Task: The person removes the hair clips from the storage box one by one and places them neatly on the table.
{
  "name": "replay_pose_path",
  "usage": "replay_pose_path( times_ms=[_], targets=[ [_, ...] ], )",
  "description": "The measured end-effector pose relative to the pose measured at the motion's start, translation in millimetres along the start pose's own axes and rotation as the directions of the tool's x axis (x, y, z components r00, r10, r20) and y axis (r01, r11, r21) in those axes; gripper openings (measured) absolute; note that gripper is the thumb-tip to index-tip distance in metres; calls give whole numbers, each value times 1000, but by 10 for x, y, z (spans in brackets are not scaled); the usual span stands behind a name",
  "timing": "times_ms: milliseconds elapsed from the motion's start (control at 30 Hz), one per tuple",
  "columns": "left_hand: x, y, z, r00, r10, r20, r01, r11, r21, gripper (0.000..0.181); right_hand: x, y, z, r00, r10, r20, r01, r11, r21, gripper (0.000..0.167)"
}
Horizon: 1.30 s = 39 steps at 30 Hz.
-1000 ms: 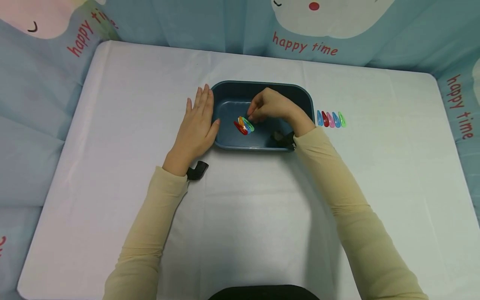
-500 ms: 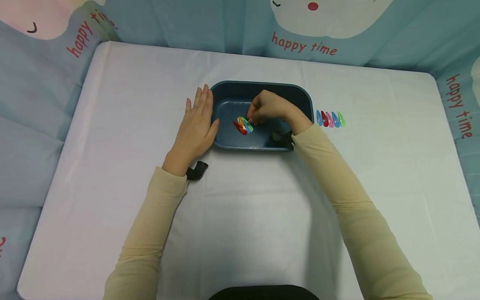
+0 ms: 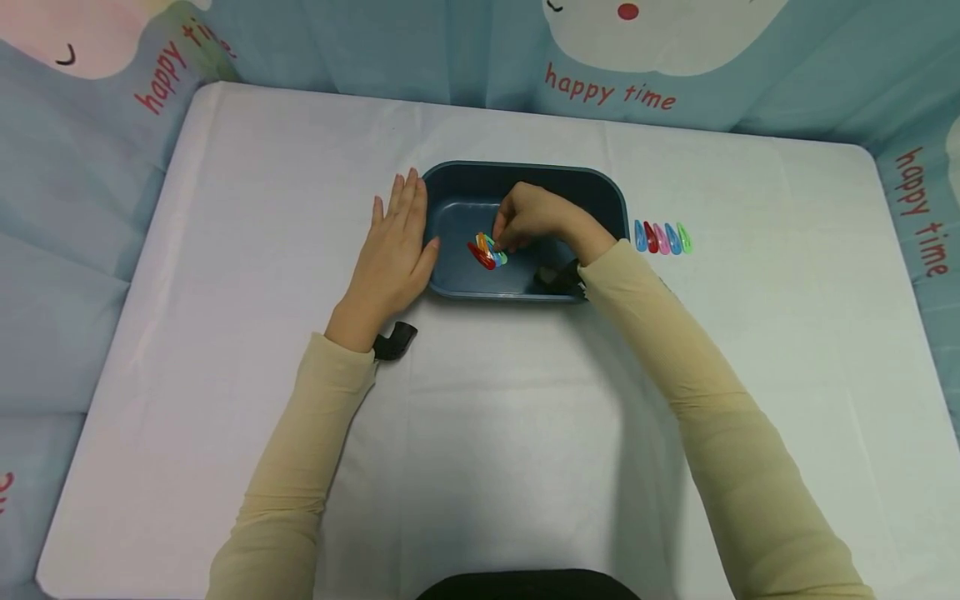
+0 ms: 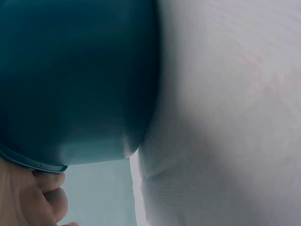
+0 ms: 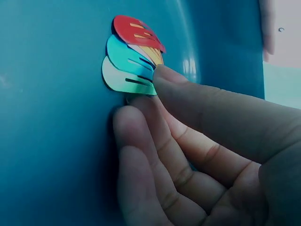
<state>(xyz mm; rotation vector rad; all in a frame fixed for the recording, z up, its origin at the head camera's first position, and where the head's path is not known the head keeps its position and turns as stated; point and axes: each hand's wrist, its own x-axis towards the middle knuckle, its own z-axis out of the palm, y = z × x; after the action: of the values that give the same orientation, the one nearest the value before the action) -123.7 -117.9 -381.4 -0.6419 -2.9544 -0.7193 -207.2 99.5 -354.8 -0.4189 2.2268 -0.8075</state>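
In the head view a dark blue tray (image 3: 480, 287) holds a small overlapping group of hair clips: red (image 3: 480, 256), orange, blue and green. My right hand (image 3: 542, 218) reaches into it; in the right wrist view its thumb and a finger pinch the narrow end of the green clip (image 5: 123, 79), beside the blue clip (image 5: 123, 54) and below the red clip (image 5: 134, 30). How many clips lie between the fingertips is hidden. With fingers straight, my left hand (image 3: 390, 250) rests against the tray's left rim. The left wrist view shows the tray's outer wall (image 4: 75, 84).
Several more clips (image 3: 662, 238) in blue, red, pink and green stand in a row on the white table (image 3: 495, 433), just right of the tray. A printed blue curtain (image 3: 390, 50) hangs behind the table. A dark rounded object (image 3: 528, 586) shows at the bottom edge.
My right hand has shifted slightly left and down, and its fingertips now cover part of the green clip. My left hand, the tray and the row of clips have stayed in place.
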Motion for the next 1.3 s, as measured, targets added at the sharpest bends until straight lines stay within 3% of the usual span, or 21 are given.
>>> replay_pose_path(
  times_ms=[600, 1033, 1300],
  targets=[
    [4, -12, 19, 1000, -3, -8, 3, 1000, 2, 66, 39, -43, 38, 1000, -5, -25, 2, 991, -135, 15],
    [0, -8, 8, 1000, -6, 0, 6, 1000, -2, 66, 25, 7, 28, 999, 41, -26, -40, 999, 34, 11],
    [3, -2, 6, 1000, -2, -1, 2, 1000, 3, 65, 22, 15, 18, 998, 49, -26, -48, 998, 46, 11]
  ],
)
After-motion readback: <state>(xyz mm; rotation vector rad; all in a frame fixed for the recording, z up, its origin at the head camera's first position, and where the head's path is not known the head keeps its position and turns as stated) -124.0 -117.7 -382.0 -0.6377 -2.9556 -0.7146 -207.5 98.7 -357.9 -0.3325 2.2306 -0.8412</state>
